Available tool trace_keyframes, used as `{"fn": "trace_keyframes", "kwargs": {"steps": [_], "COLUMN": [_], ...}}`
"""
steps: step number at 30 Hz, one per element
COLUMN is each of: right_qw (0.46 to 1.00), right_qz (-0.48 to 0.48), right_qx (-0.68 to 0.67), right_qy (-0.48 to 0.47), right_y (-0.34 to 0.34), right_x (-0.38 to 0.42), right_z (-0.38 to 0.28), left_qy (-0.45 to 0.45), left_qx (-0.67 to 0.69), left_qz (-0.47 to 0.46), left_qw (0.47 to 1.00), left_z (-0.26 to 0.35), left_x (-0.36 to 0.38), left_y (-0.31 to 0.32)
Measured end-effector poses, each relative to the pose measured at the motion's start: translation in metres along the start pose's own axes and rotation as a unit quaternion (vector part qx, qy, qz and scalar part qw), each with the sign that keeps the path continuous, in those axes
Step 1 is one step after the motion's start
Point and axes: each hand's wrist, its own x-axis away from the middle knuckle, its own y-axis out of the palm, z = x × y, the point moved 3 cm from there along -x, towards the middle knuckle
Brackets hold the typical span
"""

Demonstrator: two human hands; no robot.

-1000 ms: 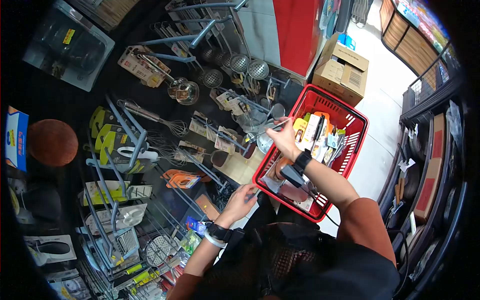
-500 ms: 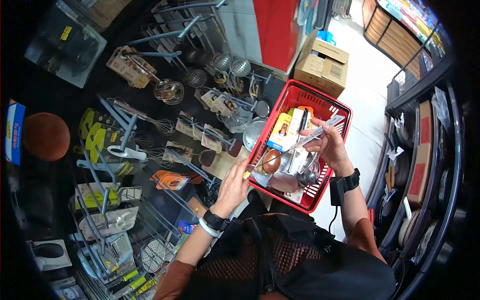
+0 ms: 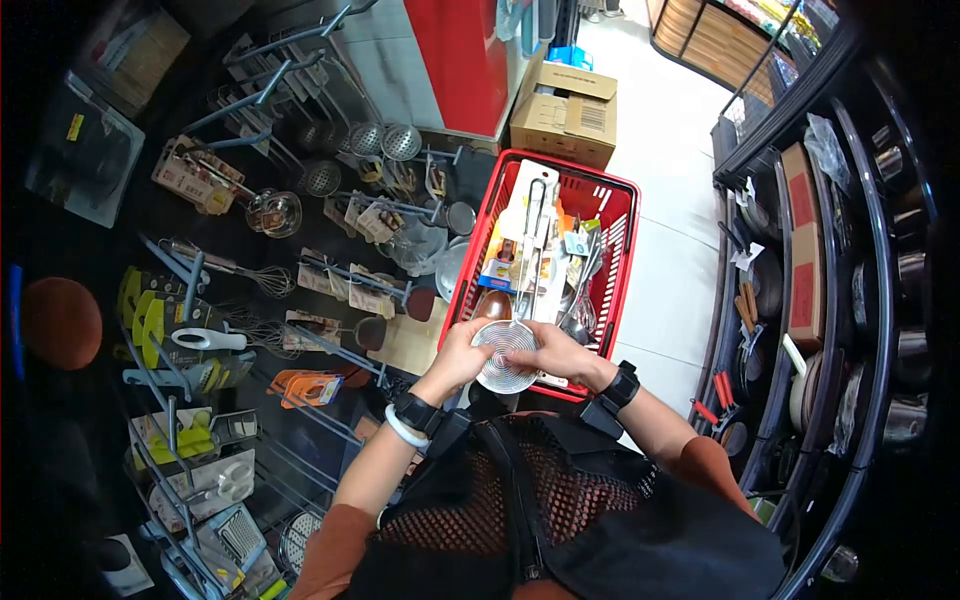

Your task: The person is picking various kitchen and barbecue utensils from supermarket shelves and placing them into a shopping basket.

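Observation:
A round wire spiral strainer (image 3: 505, 357) with a long handle is held between my two hands, over the near end of a red basket (image 3: 628, 250). My left hand (image 3: 460, 357) grips its left edge, thumb on the coil. From the right, my right hand (image 3: 556, 354) holds the other edge, fingers partly hidden beneath. The strainer's handle points away over the basket. Inside the basket lie a yellow and blue package (image 3: 500, 258), a brown ladle (image 3: 494, 305), a wire whisk (image 3: 580, 308) and other packaged utensils.
Racks with whisks (image 3: 262, 278), perforated ladles (image 3: 401, 142) and orange-packaged items (image 3: 303, 388) stand on the left. Beyond the basket sits a cardboard box (image 3: 565, 115). Shelves with pans and a long box (image 3: 806, 260) line the right side.
Both hands have come together on the strainer, whose coil now faces up. My right hand has moved down from above the basket. The view has shifted to the right.

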Motion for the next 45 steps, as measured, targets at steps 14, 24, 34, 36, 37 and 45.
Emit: {"fn": "trace_keyframes", "kwargs": {"steps": [14,24,34,36,37,45], "right_qw": [0.988,0.983,0.977,0.976,0.977,0.973], "right_qz": [0.061,0.034,0.014,0.001,0.003,0.048], "right_qx": [0.104,0.094,0.174,0.164,0.157,0.204], "right_qy": [0.098,0.152,0.12,0.141,0.144,0.098], "right_y": [-0.034,-0.011,-0.016,-0.019,-0.021,-0.026], "right_x": [-0.07,-0.051,-0.035,-0.033,-0.032,-0.029], "right_z": [0.029,0.025,0.04,0.048,0.052,0.065], "left_qy": [-0.076,-0.132,-0.113,-0.122,-0.117,-0.066], "left_qx": [0.194,0.079,0.043,0.052,0.061,0.013], "left_qz": [0.088,0.112,0.113,0.106,0.103,0.099], "left_qw": [0.974,0.982,0.986,0.985,0.986,0.993], "left_z": [-0.037,-0.108,-0.121,-0.114,-0.108,-0.095], "left_x": [-0.02,-0.024,-0.009,-0.006,-0.004,0.0], "left_y": [0.001,-0.012,-0.02,-0.021,-0.02,-0.018]}}
